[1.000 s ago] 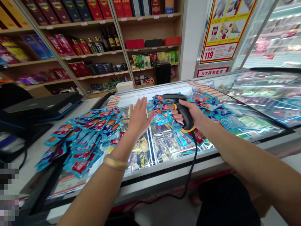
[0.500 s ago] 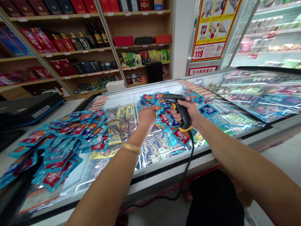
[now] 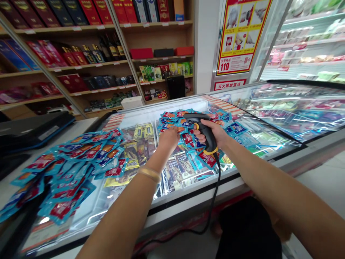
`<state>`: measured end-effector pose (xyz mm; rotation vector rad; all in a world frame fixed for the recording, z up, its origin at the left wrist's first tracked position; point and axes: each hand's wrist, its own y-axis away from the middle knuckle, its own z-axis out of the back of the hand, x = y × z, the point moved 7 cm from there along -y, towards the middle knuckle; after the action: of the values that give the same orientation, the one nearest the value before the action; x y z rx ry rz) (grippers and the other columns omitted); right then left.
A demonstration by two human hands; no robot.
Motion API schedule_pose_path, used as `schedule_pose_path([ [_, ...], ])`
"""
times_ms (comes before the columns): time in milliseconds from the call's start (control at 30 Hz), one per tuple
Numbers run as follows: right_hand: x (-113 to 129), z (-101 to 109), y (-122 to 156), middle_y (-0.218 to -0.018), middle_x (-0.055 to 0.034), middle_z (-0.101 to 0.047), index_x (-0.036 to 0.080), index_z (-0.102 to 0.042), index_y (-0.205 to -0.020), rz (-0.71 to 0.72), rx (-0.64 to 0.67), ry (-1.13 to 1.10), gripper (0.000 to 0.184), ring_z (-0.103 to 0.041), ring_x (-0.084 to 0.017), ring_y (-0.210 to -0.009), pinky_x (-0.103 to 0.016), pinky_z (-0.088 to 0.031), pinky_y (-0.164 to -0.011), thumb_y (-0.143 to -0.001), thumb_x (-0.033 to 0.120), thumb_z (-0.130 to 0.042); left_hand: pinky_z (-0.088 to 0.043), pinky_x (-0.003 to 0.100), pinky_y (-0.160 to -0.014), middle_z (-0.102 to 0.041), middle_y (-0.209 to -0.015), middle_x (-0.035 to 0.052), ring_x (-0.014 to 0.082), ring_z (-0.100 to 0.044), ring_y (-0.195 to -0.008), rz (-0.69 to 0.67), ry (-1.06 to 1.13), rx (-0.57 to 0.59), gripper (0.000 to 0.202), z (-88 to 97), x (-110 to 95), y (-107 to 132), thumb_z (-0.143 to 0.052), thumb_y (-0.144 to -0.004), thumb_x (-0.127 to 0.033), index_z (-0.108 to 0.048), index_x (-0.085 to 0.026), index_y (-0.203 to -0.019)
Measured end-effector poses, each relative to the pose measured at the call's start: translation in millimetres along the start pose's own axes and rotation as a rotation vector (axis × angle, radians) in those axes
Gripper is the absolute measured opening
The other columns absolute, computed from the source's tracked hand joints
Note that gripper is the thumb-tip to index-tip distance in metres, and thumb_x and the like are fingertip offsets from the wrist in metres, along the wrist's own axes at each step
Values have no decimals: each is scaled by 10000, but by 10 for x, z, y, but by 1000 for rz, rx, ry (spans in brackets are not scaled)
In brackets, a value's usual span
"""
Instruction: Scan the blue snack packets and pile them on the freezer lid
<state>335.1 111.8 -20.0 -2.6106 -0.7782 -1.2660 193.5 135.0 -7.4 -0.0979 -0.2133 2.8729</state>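
In my right hand (image 3: pixel 214 132) is a black barcode scanner (image 3: pixel 207 135) with yellow trim, fingers wrapped round its grip. Its head points left over a pile of blue-and-red snack packets (image 3: pixel 188 138) on the glass lid. My left hand (image 3: pixel 169 138), with a gold bangle (image 3: pixel 150 173) on the wrist, is at the left side of this pile. Its fingers are curled in on a packet; the fingertips are partly hidden. A larger spread of similar packets (image 3: pixel 78 158) lies to the left. The scanner's cable (image 3: pixel 215 194) hangs down over the freezer's front edge.
Beneath the packets is a glass-topped chest freezer (image 3: pixel 167 205) with wrapped ice creams inside. A black device (image 3: pixel 35 129) stands at the left. Behind are shelves (image 3: pixel 159 23) of boxes and bottles, a white box (image 3: pixel 133 102) and a fire-safety poster (image 3: pixel 241 36).
My left fingers have curled in at the packets, where they lay more stretched out before. The scanner has shifted slightly left and down in view. The camera view has tilted a little.
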Motion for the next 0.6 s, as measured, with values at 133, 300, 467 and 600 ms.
schedule_pose_path([
  [133,-16,14,-5,-653,-16,-511,162,-540,-838,-4,9,15,204,-411,-97,-484,-194,-396,-427,-910,354,-542,-518,326,-745,-743,-979,160,273,-718,-931,-23,-56,92,321,50,5,227,-402,-930,-198,-663,-137,-1108],
  [300,-29,0,4,-663,-16,-522,153,-562,-844,-13,38,47,201,-417,-92,-487,-191,-406,-435,-904,345,-559,-524,345,-771,-724,-792,103,267,-713,-841,46,167,-30,306,200,219,478,-420,-908,-265,-699,-167,-987],
  [467,-34,-60,41,-665,-9,-507,157,-568,-835,-20,57,77,199,-410,-91,-484,-196,-404,-430,-902,345,-566,-568,332,-639,-458,-506,-30,173,-597,-540,318,1004,-182,237,51,569,518,-484,-814,-289,-474,-216,-589],
  [600,-64,-89,44,-674,-7,-509,163,-566,-834,-31,86,111,203,-405,-93,-484,-203,-402,-426,-889,357,-585,-608,382,-705,-454,-524,-51,144,-573,-571,484,1480,-219,121,-148,625,507,-539,-714,-265,-504,-208,-614],
])
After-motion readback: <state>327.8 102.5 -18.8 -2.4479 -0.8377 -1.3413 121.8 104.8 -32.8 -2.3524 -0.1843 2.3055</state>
